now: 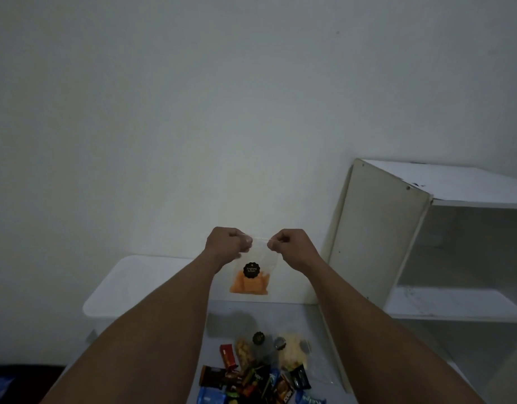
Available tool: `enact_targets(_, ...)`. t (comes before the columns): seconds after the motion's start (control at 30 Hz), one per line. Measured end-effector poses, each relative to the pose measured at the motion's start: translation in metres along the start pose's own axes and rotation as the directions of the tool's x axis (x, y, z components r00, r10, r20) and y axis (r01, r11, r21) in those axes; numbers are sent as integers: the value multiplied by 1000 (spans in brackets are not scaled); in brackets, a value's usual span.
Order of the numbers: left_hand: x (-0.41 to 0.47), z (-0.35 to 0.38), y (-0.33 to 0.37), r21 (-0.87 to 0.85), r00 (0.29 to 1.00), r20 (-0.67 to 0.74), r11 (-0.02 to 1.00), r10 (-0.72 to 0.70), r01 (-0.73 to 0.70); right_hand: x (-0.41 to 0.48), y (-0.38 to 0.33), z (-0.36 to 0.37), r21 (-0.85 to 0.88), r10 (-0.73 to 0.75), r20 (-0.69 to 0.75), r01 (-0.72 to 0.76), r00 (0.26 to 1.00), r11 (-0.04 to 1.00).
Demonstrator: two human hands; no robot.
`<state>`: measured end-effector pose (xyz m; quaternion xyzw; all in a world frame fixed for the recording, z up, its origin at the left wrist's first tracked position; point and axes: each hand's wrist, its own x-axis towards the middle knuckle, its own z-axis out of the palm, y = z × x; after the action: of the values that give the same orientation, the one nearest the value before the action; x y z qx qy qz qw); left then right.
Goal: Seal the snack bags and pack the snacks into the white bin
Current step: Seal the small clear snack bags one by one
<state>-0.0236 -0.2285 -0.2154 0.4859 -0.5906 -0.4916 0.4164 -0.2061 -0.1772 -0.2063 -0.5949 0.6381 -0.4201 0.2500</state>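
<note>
Clear snack bag of orange chips hangs in front of the white bin | left hand pinches its top-left corner, right hand its top-right | loose snacks piled before the bin | shelf right of it

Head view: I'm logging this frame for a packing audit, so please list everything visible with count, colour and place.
held snack bag: one, clear with orange snacks and black round label, in the air before the bin.
white bin: one, white, by the wall, behind the held bag.
loose snack bags: at least two, clear, pale and brownish contents, behind the packets.
wrapped packets: many, red, brown, blue, black, piled bottom centre.
shelf unit: one, white, right side.
left hand: one, grip pinching the bag's top edge, left end.
right hand: one, grip pinching its right end.
</note>
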Motion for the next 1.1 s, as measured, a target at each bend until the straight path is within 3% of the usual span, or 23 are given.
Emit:
enact_targets(0.27,-3,-4,12,-70,998,60,997,-18,22,8,-14,-11,-1,-37,-21,37,999,999)
enact_targets(0.53,2,5,33,-46,999,-16,998,49,-50,5,-21,-13,234,17,-52,-5,999,972)
enact_targets(0.73,-2,3,41,-96,996,88,995,5,3,10,-29,-20,183,-24,-78,38,997,982)
enact_targets(0.97,3,6,53,-87,996,-29,993,83,-85,3,-29,-23,435,79,-58,-46,995,899)
enact_targets(1.1,3,2,52,-153,997,31,986,68,-62,2,-28,-27,465,80,-59,-44,995,884)
